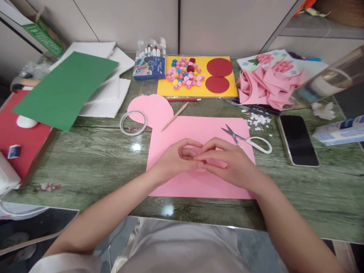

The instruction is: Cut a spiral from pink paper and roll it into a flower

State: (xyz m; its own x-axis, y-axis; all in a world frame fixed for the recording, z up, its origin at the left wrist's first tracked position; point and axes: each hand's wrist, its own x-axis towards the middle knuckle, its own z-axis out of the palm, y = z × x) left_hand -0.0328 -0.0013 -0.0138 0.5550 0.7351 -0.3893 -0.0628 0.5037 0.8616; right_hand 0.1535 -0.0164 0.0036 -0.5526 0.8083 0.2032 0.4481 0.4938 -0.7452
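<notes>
My left hand and my right hand meet above a pink paper sheet. Their fingertips are pinched together around a small pink piece, mostly hidden by the fingers. White-handled scissors lie partly spread on the sheet's right side, close to my right hand. A wooden stick with a pointed end rests across the sheet's upper left corner. Beside it are pink rounded paper shapes and a roll of tape.
Small pink, red, blue and yellow pieces and two dark red circles lie on yellow paper. Pink scraps, white bits and a phone are at right. Green paper and a marker box are leftward.
</notes>
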